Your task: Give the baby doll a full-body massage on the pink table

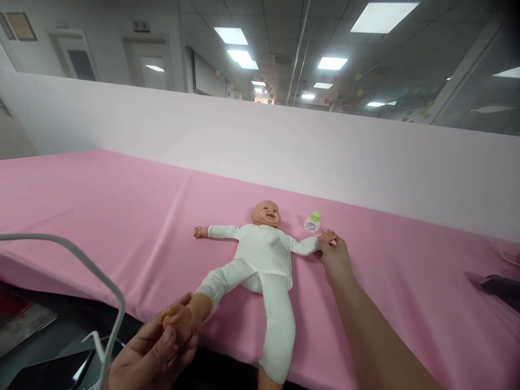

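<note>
- Left hand [152, 355] is closed around the doll's bare foot [175, 319], fingers wrapped under it and thumb over the top, at the near edge of the desk [122, 216].
- Right hand [335, 257] reaches far forward and pinches the doll's small hand [327, 235] between thumb and fingertips, a narrow grip.
- Doll [264, 254] lies on its back between the two hands, in a white suit, arms spread, head away from the person; the leg held by the left hand is bent outward, the other leg hangs over the desk's near edge.
- Bottle [312, 222] with a green cap stands just beyond the right hand, near the doll's shoulder, apart from the fingers.
- White cable [81, 260] arcs above and to the left of the left hand.
- Pink cloth covers the desk; a pale wall panel rises behind it.
</note>
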`<state>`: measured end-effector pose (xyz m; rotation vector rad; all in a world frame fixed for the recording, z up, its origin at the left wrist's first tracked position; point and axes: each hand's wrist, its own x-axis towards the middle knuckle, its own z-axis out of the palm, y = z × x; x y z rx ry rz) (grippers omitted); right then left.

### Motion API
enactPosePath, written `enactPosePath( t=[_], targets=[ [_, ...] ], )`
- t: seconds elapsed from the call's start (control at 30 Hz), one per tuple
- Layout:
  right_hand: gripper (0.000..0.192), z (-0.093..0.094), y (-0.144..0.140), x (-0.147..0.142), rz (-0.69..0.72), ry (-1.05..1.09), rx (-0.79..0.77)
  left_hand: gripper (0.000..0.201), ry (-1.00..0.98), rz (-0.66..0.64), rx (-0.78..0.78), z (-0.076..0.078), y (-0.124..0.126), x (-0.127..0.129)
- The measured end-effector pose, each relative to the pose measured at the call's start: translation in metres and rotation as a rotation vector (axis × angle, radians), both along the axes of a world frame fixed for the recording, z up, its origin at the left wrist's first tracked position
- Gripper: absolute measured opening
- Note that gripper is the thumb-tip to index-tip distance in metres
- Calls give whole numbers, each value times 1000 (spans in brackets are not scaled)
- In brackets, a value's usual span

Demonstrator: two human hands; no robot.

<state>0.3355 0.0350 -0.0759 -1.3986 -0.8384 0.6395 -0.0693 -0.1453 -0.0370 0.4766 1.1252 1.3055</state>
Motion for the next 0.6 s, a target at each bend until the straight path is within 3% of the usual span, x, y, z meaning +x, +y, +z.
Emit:
enactPosePath(
  t=[0.13, 0.3, 0.47, 0.6],
  targets=[
    [73, 12, -6, -10, -40, 19, 62, 52, 131, -5, 173, -5, 7, 2],
    [68, 29, -20, -33, -61, -131, 167, 46, 300, -86, 316, -9, 17, 2],
    [58, 40, -33, -64, 12, -366, 254, 35, 489, -301, 512, 1, 36, -4],
    [50, 42, -35, -82, 150, -688, 194, 30, 577, -541, 673, 14, 56, 5]
  ],
)
